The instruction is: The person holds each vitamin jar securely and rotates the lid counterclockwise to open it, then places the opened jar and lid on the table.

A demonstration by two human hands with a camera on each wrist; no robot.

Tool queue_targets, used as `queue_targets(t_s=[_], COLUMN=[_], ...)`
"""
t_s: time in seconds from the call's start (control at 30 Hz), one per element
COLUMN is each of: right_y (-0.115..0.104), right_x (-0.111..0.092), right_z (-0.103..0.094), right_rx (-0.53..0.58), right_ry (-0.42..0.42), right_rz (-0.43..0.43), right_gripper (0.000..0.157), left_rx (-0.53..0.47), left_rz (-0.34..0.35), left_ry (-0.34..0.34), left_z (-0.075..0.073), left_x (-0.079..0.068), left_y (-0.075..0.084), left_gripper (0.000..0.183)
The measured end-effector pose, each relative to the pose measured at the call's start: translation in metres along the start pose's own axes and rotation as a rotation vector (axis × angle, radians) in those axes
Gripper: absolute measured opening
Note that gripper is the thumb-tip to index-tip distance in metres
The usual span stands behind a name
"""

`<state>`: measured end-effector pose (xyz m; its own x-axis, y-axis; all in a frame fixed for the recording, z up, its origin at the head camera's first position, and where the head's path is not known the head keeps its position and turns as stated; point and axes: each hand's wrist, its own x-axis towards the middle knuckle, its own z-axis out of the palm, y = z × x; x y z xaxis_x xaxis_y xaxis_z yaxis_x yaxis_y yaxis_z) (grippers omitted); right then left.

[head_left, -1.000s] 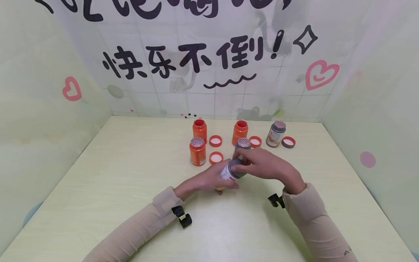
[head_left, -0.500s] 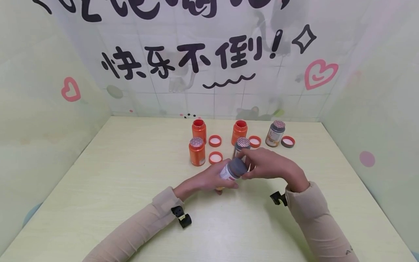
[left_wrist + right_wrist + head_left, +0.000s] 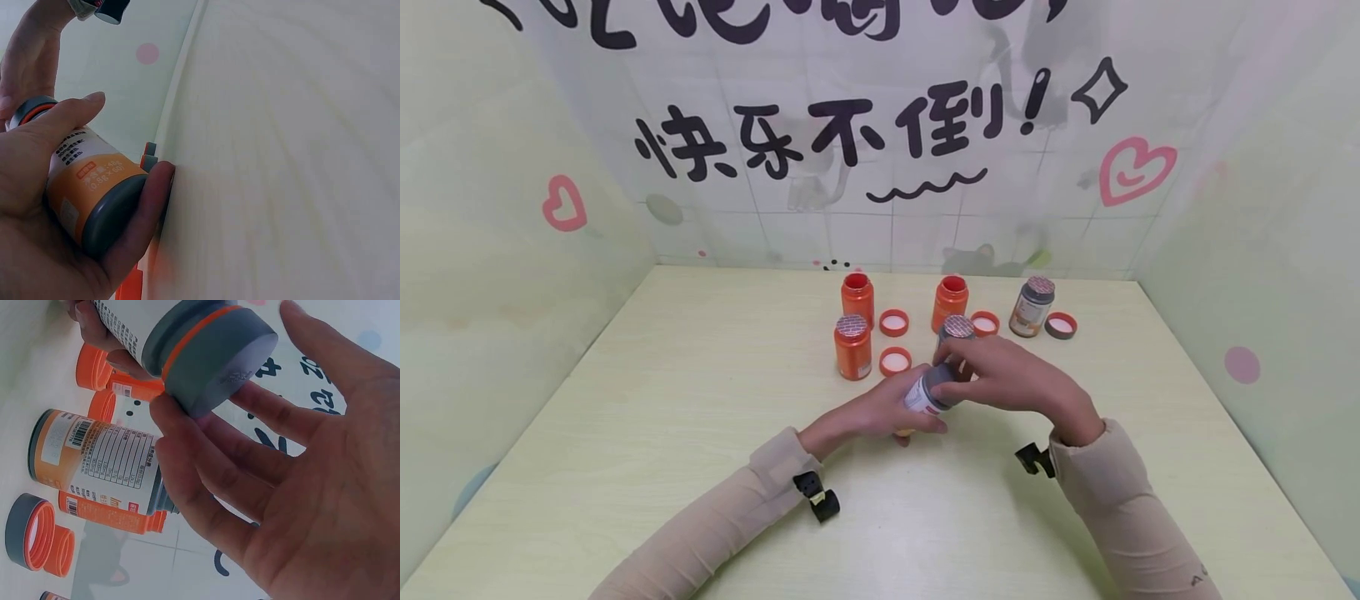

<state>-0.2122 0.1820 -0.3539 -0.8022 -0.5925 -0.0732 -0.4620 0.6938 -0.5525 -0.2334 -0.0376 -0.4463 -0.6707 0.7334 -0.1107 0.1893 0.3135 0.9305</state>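
Note:
My left hand [image 3: 883, 406] grips a tilted pill bottle [image 3: 94, 181] with a white and orange label and dark grey base, thumb across its upper part. Its dark grey cap [image 3: 225, 359], with an orange ring under it, is on the neck and points up to the right. My right hand [image 3: 1011, 377] has fingers curled round this cap, thumb on the near side in the head view. Just behind stands a second grey pill bottle [image 3: 103, 459] with a foil-sealed top [image 3: 957, 327], partly hidden by the right hand in the head view.
A foil-sealed orange bottle [image 3: 853, 350] stands left of the hands. Two open orange bottles, left [image 3: 857, 300] and right [image 3: 951, 304], stand behind. Another sealed grey bottle [image 3: 1032, 308] is at the back right. Several upturned caps, one grey [image 3: 1061, 325], lie beside them.
Half a second ago the right fingers and thumb were drawn back to the cap's right side; now they reach round it again, as one second ago. The left hand and bottle stay in place.

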Motion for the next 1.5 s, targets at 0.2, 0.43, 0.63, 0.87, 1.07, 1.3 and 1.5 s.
queue_targets(t_s=[0.2, 0.43, 0.63, 0.87, 1.07, 1.3, 1.5], right_y=[0.001, 0.007, 0.018, 0.041, 0.063, 0.074, 0.070], right_x=[0.000, -0.009, -0.026, -0.054, -0.071, -0.082, -0.087], right_z=[0.000, -0.012, -0.035, -0.065, -0.080, -0.088, -0.089], right_rx=[-0.079, -0.002, 0.054, 0.073, 0.087, 0.060, 0.055], right_ry=[0.034, 0.037, 0.128, 0.262, 0.397, 0.435, 0.490], right_rz=[-0.088, -0.121, -0.048, 0.077, 0.136, 0.190, 0.300], right_gripper=[0.035, 0.040, 0.039, 0.042, 0.048, 0.054, 0.053], left_rx=[-0.005, 0.008, -0.028, -0.120, -0.164, -0.098, -0.040], left_rz=[0.007, -0.004, -0.068, -0.071, 0.014, 0.051, 0.067], left_ry=[-0.005, 0.005, 0.002, 0.038, 0.089, 0.282, 0.437], left_z=[0.000, 0.000, 0.007, 0.031, 0.058, 0.081, 0.095], left_x=[0.000, 0.000, 0.000, 0.012, 0.040, 0.085, 0.115], left_y=[0.002, 0.002, 0.004, 0.016, 0.032, 0.057, 0.067], left_gripper=[0.064, 0.059, 0.062, 0.067, 0.065, 0.063, 0.076])
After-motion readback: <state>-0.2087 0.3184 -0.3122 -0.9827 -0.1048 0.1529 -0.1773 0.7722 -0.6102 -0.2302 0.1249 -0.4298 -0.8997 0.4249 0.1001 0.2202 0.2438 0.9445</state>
